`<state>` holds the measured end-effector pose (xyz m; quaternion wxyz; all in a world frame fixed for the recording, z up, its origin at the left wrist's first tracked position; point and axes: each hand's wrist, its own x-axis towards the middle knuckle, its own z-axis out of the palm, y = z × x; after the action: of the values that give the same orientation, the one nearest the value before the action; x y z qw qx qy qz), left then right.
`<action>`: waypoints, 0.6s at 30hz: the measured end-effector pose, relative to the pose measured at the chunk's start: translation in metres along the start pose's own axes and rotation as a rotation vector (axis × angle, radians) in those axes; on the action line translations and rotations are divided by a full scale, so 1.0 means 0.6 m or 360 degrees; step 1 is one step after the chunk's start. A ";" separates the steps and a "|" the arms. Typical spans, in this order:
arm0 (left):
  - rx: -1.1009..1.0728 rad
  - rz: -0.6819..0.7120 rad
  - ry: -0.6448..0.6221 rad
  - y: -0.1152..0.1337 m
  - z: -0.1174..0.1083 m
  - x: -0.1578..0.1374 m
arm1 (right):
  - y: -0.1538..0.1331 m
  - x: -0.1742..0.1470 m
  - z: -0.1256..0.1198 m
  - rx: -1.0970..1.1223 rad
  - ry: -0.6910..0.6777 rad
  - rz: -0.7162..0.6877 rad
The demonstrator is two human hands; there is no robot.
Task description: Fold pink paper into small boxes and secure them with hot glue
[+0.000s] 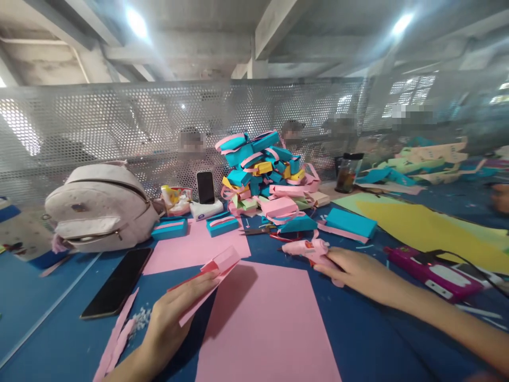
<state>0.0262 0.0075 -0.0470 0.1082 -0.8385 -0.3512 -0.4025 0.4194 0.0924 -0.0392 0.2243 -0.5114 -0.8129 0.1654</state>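
My left hand (170,313) is closed on a folded piece of pink paper (223,261), held tilted above the table. Below it lies a large pink paper sheet (270,323), with a second pink sheet (167,255) behind. On the right, my right hand (350,268) wraps round the handle of a pink glue gun (305,248), whose nozzle points left. Just beyond the nozzle rests a pair of scissors (256,232), partly hidden by paper. A blue paper box with a pink strip (352,223) sits behind the glue gun.
A heap of blue, pink and yellow paper boxes (270,170) rises at the back. Left stand a white backpack (103,207) and a black phone (117,284). To the right are a purple power strip (433,273) with a cable, yellow paper (433,228) and a dark-lidded cup (348,172).
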 end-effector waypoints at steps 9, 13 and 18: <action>-0.0408 0.0068 -0.0648 0.004 -0.046 0.081 | -0.184 -0.038 -0.091 0.0054 -0.0080 -0.0823; -0.0613 -0.0034 -0.0946 0.009 -0.070 0.121 | -0.233 0.016 -0.027 0.0073 -0.0224 -0.1272; -0.0611 -0.0203 -0.0979 0.015 -0.094 0.148 | -0.246 0.066 0.029 0.0057 -0.0417 -0.1375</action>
<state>0.0367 0.0196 0.0573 -0.1869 -0.9017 -0.3369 -0.1961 0.2835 0.0653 0.0274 0.1768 -0.0959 -0.9703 0.1341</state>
